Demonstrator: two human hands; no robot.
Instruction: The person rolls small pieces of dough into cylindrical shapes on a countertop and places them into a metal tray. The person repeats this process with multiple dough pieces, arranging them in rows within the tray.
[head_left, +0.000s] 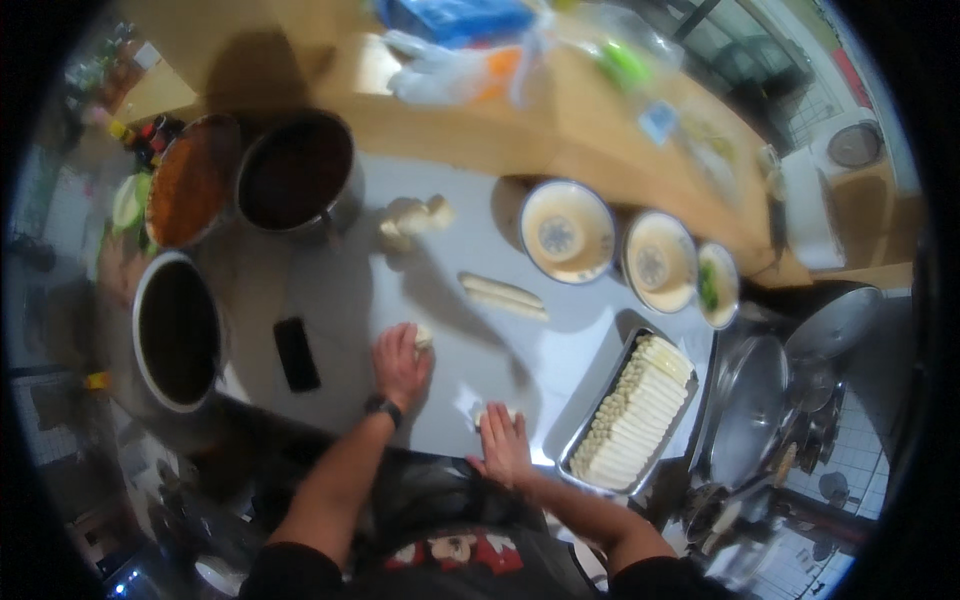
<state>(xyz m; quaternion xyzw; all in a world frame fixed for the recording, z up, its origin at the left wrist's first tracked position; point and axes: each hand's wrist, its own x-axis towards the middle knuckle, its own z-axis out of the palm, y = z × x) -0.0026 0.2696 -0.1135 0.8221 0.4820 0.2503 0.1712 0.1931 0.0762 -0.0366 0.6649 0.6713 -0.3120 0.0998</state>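
My left hand (401, 364), with a dark watch at the wrist, lies over a small dough piece (423, 337) on the white table (337, 300); its fingers cover part of the piece. Near the table's front edge, my right hand (504, 442) rests its fingers on another dough piece (480, 420), mostly hidden. Two dough strips (502, 295) lie side by side farther back. Behind them is a small group of dough pieces (412, 221). At the right, a metal tray (561, 466) holds many dough strips in a closely packed row.
Two patterned bowls (568, 231) (660, 261) and a smaller bowl with something green (718, 285) stand at the back right. Large pots (300, 172) (178, 330) and an orange-brown filled container (191, 180) stand left. A black phone (296, 354) lies left of my left hand.
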